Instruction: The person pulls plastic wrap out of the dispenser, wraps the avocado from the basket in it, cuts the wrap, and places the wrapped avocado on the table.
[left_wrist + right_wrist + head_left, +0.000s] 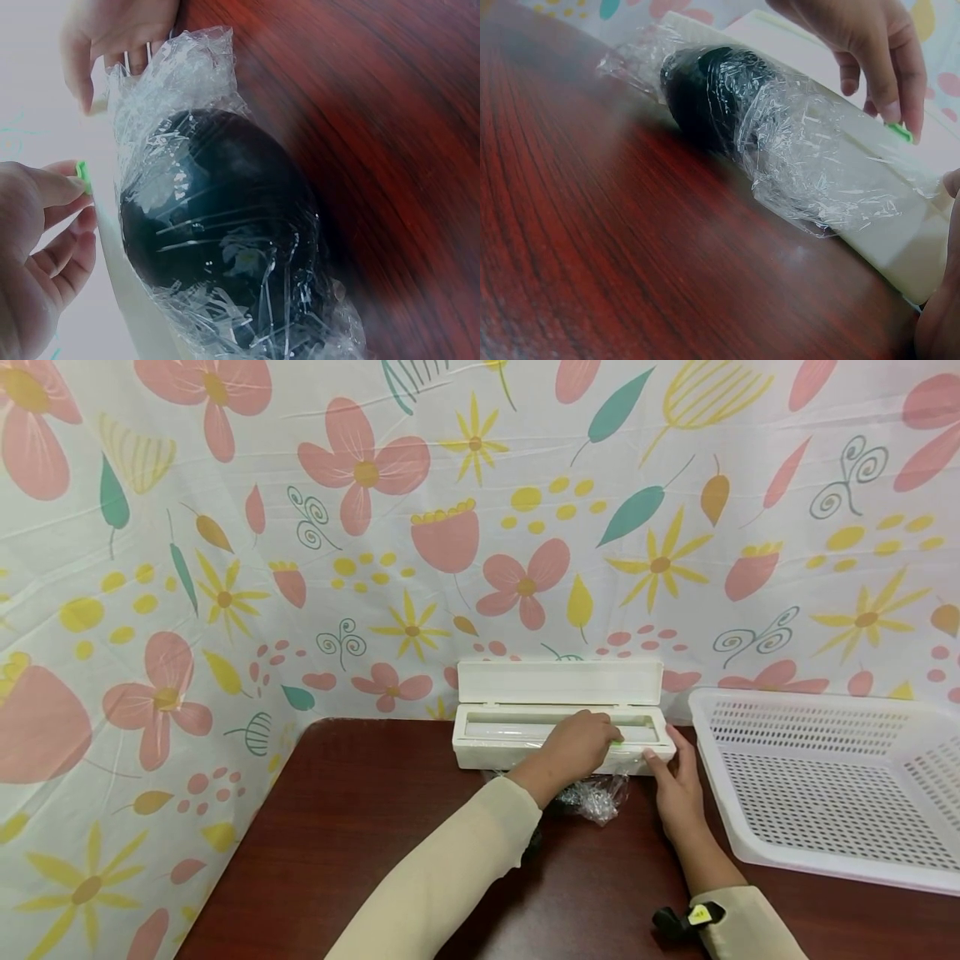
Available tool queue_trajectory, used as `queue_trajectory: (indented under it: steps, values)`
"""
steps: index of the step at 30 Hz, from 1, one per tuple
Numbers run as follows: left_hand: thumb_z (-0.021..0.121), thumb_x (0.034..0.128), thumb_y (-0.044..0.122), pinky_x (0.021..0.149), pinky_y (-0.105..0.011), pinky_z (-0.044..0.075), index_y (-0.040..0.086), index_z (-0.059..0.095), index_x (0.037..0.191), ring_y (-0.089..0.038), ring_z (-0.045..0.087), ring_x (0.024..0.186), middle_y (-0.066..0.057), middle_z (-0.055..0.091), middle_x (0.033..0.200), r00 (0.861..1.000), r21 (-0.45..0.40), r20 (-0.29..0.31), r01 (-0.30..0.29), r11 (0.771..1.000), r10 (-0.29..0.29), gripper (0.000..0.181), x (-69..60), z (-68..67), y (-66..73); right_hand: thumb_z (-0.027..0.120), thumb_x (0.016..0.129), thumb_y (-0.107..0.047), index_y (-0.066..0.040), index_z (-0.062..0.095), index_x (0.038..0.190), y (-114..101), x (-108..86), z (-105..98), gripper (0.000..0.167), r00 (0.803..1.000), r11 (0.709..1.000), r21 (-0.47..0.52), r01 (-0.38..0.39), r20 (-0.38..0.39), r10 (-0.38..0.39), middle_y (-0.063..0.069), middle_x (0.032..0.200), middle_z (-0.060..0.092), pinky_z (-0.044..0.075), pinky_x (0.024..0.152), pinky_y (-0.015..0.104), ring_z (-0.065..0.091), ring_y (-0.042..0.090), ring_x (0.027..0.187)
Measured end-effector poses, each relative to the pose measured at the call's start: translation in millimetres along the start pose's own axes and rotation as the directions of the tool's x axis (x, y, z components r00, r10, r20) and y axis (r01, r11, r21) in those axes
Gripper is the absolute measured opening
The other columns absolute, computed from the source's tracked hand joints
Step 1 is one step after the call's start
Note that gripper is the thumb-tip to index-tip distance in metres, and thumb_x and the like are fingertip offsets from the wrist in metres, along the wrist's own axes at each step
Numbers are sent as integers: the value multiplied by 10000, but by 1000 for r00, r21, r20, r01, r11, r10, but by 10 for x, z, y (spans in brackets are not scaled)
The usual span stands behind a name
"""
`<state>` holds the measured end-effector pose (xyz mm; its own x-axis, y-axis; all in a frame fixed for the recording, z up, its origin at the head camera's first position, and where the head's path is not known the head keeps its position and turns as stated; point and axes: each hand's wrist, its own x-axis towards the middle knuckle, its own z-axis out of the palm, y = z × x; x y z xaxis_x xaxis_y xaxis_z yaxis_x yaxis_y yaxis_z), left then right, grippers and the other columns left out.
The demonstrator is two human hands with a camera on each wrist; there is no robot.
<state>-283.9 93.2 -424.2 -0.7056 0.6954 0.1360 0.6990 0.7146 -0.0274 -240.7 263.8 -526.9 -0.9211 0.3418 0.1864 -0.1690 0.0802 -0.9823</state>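
Note:
A white cling film dispenser (487, 755) stands at the table's back edge with its lid (558, 682) raised and a roll visible inside. My left hand (576, 748) reaches over its front edge. Thumb and finger pinch a small green slider (83, 178) there. At the dispenser's right end, my right hand (681, 789) grips the corner, thumb in front and fingers round the side. Against the front lies a rounded dark object (232, 195), wrapped in crumpled clear cling film (810, 150). In the head view my left forearm mostly hides it.
A white perforated plastic basket (738, 814) stands on the right of the dark red-brown table (322, 827). Behind and to the left hangs a flower-patterned cloth (247, 568), close to the dispenser's back.

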Motion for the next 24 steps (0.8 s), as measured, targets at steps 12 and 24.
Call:
queue_trajectory:
  steps: [12,24]
  values:
    - [481,1075,180,964,-176,498,308,695,1289,-69,637,1105,127,681,1236,1000,-14,-10,14,1000,-14,328,-28,9,-30,509,1058,-153,-180,217,1616,1,6,-3,630,1000,1000,-7,-2,15,2,113,1606,295,354,927,53,386,23,1283]
    - [476,1078,182,970,-173,498,292,693,1294,-62,641,1115,119,686,1239,1000,-18,-14,7,1000,-8,325,-73,0,-61,521,1052,-145,-185,232,1613,-12,7,6,632,1000,1000,-2,-14,2,14,97,1609,303,348,939,50,375,39,1316]
